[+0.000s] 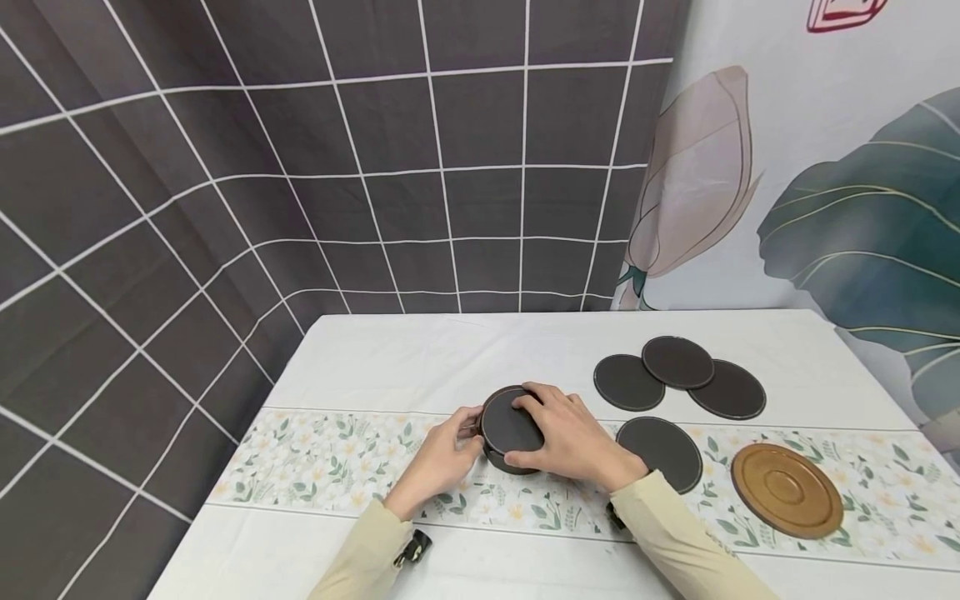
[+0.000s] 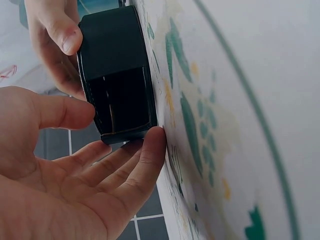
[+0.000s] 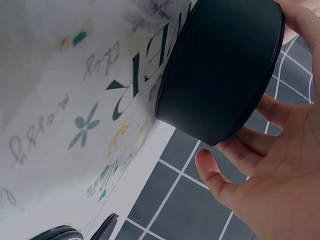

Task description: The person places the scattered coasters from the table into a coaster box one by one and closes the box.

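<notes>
In the head view, clasping a round black holder (image 1: 501, 419) between both hands, on a flowered runner (image 1: 337, 458). Curving the left hand (image 1: 435, 461) about the near-left side and spreading the right hand (image 1: 577, 437) over the top and right side, clamping both on the same piece. Wearing pale beige sleeves (image 1: 367, 554) behind the hands, plus a black wrist strap (image 1: 414, 547) at the left one. Showing a black disc (image 1: 660, 450) just right of the right wrist and, beyond that hand, three overlapping dark discs (image 1: 628, 382). Also showing a brown disc (image 1: 787, 490) well out to the right of both hands, and a dark white-gridded curtain (image 1: 465, 200) rising beyond them.

In the left wrist view, turning the holder's wide side slot toward the left palm, with an interior too dark to read. Setting the left thumb at the upper rim and the other fingertips by the slot's edge. Touching the upper rim farther off with the right thumb.

In the right wrist view, facing the holder's plain curved wall beside the right palm. Bending the right fingers around the upper edge, with one fingertip near the wall, not clearly touching. Showing printed lettering on the runner across from that palm.
</notes>
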The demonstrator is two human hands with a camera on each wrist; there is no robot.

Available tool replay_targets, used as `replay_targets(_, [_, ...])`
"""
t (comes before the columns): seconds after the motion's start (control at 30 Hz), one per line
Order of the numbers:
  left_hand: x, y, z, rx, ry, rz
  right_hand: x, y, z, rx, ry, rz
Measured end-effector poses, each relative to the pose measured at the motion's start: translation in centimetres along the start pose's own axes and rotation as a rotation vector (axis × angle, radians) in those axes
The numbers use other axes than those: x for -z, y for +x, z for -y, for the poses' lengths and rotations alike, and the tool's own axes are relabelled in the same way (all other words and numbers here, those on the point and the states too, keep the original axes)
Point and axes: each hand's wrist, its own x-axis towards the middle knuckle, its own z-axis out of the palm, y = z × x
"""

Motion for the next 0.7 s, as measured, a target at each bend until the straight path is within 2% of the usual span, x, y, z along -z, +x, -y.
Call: replay_targets(0.7, [0.08,-0.09,-0.02,0.003,-0.003,-0.002,0.51,-0.35,-0.80,0.020,0.092,0.031])
